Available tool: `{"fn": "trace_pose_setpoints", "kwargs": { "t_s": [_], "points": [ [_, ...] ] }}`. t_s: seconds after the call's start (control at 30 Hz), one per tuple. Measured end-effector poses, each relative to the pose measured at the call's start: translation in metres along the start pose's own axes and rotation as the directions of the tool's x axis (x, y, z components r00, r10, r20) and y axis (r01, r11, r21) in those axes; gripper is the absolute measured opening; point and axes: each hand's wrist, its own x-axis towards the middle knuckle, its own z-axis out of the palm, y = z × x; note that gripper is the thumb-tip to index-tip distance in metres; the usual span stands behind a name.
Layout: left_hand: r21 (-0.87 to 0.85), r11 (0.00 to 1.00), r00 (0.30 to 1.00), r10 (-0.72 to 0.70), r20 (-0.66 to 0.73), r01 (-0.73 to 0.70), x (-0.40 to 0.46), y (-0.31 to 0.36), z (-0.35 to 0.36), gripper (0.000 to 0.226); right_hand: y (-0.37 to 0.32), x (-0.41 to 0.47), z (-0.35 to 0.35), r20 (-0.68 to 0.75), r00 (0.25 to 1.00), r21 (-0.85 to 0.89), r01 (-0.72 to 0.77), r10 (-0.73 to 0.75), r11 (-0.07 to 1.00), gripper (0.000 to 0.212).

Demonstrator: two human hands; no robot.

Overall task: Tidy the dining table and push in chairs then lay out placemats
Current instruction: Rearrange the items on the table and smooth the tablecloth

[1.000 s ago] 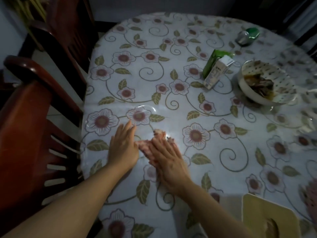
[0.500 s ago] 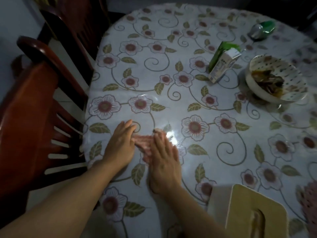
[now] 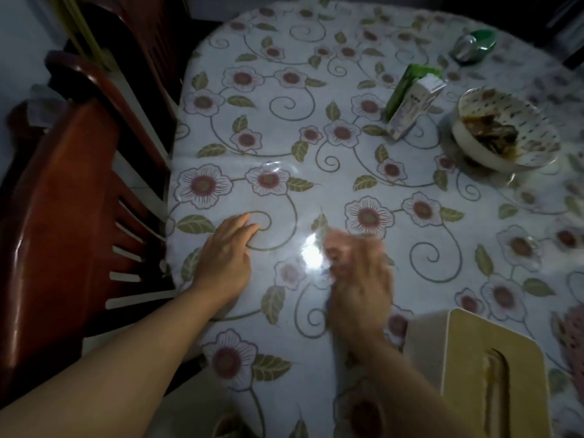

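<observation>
The dining table [image 3: 316,128] has a floral cloth under clear plastic. My left hand [image 3: 227,257] lies flat on it near the left edge, fingers straight, holding nothing. My right hand [image 3: 357,279] is blurred by motion, just right of a bright glare spot. A bit of pink cloth [image 3: 339,243] shows at its fingertips; most of the cloth is hidden under the hand. A red-brown wooden chair [image 3: 63,216] stands against the table's left edge, and a second chair [image 3: 142,42] stands behind it.
At the right, a patterned bowl [image 3: 534,134] holds food scraps. Beside it are a white carton [image 3: 414,105] and a green carton [image 3: 407,83], with a green and silver object [image 3: 474,45] further back. A beige-lidded tissue box [image 3: 493,374] sits near my right forearm.
My right hand slid to the right and took the pink cloth with it, so the hands are now apart. My left hand stayed flat near the table edge. The view shifted slightly.
</observation>
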Motion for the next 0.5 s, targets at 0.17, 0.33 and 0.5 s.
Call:
{"fn": "trace_pose_setpoints", "kwargs": {
  "t_s": [0.17,0.33,0.5],
  "points": [
    [0.055,0.998,0.99,-0.017,-0.14,0.025,0.004,-0.007,-0.002,0.046,-0.025,0.027,-0.012,-0.087,0.94,0.072,-0.326,0.331,0.943,0.067],
    [0.131,0.991,0.983,0.016,-0.183,0.008,0.013,-0.015,-0.009,0.047,-0.073,-0.034,0.014,0.025,0.916,0.096,0.397,-0.401,0.913,0.058],
    [0.045,0.994,0.958,-0.086,-0.272,0.102,0.044,-0.027,-0.014,0.052,-0.012,0.103,-0.009,0.028,0.996,-0.043,-0.088,0.089,0.995,0.059]
  ]
}}
